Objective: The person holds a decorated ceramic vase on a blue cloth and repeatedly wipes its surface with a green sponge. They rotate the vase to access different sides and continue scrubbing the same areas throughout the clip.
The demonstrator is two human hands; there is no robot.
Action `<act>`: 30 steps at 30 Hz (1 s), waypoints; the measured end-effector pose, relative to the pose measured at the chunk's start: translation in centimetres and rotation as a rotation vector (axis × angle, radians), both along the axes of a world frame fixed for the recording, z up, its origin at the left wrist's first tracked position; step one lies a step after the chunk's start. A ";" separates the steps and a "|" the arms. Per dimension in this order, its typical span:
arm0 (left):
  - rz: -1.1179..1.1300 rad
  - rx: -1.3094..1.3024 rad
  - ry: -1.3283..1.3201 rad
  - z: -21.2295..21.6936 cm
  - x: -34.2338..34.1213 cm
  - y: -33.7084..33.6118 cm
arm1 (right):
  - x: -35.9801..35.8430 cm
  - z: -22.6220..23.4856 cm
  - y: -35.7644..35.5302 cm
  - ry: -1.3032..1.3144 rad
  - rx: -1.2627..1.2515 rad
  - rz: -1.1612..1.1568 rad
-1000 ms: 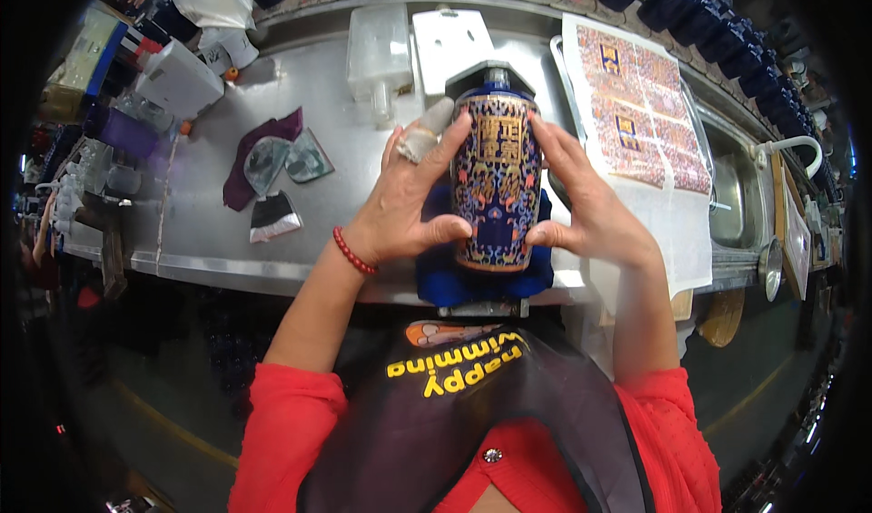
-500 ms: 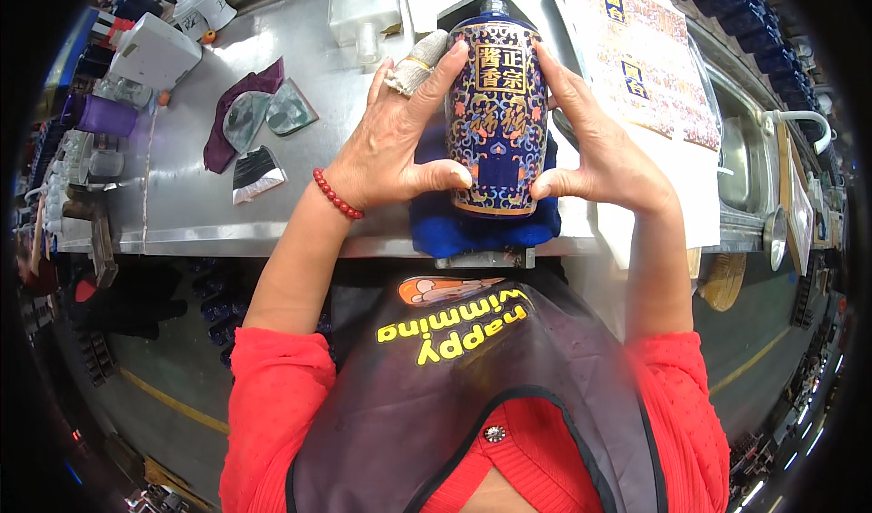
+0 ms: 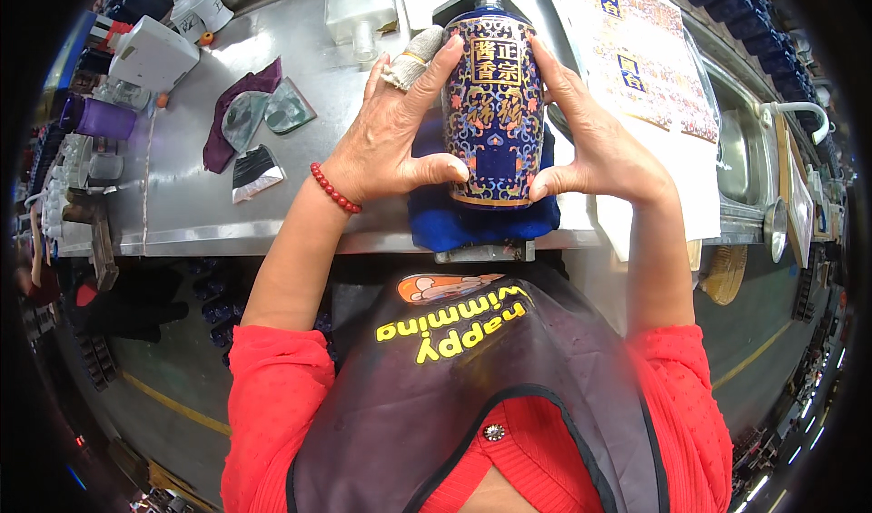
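A dark blue bottle [image 3: 495,104] with a colourful floral and gold pattern lies on its back, its neck pointing away from me. Along its left side my left hand [image 3: 391,145] presses with thumb and fingers; a grey cloth wrap [image 3: 413,61] covers one of that hand's fingers. My right hand [image 3: 595,140] grips the opposite side, its thumb near the bottle's base and its fingers up by the shoulder. Beneath the bottle is a blue cloth [image 3: 481,229], partly hidden. The undersides of the bottle and some fingertips are out of sight.
Patterned sheets [image 3: 636,59] lie on white paper at the right, beside a metal sink [image 3: 740,163]. On the steel bench [image 3: 309,49] to the left are a purple cloth [image 3: 218,140] and a dark scraper-like piece [image 3: 257,175]. A clear glass bottle [image 3: 361,9] stands farther back.
The bottle and both hands have shifted very slightly away from me. Both hands keep the same hold on its sides.
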State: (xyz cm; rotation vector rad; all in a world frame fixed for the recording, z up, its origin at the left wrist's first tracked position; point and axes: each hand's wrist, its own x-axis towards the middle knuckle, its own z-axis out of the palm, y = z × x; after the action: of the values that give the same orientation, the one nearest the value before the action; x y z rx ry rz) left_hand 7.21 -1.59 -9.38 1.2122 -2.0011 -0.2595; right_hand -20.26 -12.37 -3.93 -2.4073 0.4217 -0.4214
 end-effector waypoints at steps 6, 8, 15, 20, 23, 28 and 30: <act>0.019 0.001 -0.031 0.1 -0.4 0.7 | -0.2 -0.1 -0.1 0.049 0.059 -0.026; 0.017 0.045 -0.003 0.0 -0.5 0.9 | -0.2 -0.2 -0.2 0.067 0.085 -0.029; 0.017 0.061 -0.013 0.0 -0.5 1.1 | -0.1 0.4 -0.2 0.007 0.076 0.014; 0.038 0.103 -0.039 0.5 -0.7 1.4 | -0.2 4.3 0.8 0.090 -0.278 -0.110; 0.058 0.111 -0.053 0.5 -0.9 1.6 | 1.7 7.9 1.2 0.033 -0.379 -0.010; 0.089 0.227 0.085 0.3 -2.0 3.3 | 9.1 10.4 -2.0 0.280 -0.511 -0.006; 0.097 0.216 0.130 0.2 -3.0 4.5 | 9.9 9.9 -2.6 -0.009 -0.799 -0.013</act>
State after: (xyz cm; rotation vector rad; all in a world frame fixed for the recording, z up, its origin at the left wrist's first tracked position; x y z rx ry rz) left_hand 4.19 2.90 -9.16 1.3857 -1.8320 -0.5040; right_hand -10.37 -14.92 5.94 -3.1668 0.2932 -0.7067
